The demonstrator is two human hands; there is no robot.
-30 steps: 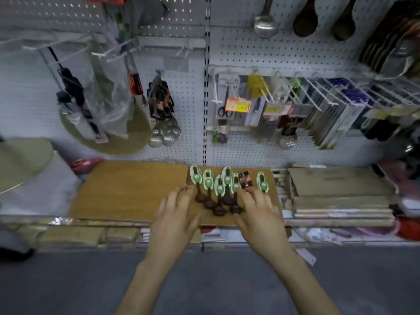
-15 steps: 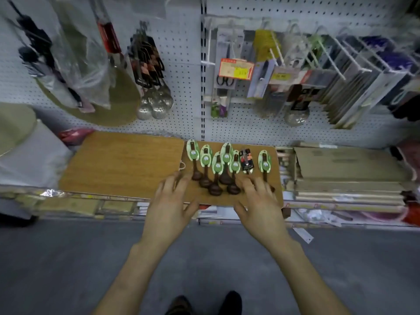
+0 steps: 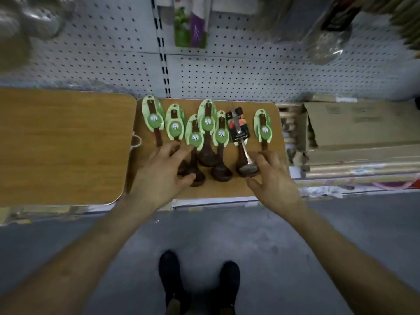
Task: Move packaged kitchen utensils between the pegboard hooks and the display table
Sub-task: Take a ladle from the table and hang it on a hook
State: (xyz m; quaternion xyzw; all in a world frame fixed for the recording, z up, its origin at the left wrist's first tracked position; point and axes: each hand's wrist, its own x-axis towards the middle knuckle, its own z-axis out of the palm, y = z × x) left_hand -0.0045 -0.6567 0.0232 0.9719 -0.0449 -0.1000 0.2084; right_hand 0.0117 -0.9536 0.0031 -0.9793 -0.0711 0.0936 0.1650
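Observation:
Several dark wooden spoons with green card labels lie in a row on a wooden board below the pegboard. Among them is a metal spoon on a black and red card. My left hand hovers over the bowls of the left-hand spoons with its fingers spread; the thumb touches one bowl. My right hand is spread beside the metal spoon's bowl, covering the bowl of the rightmost green-labelled spoon. Neither hand grips anything.
A second, larger wooden board lies to the left. Flat cardboard boxes are stacked to the right. Packaged goods hang on the pegboard above. My shoes stand on the grey floor below.
The view has tilted down and closer to the table, so the upper pegboard hooks left the frame. Both hands stay spread over the spoon bowls, slightly nearer to them.

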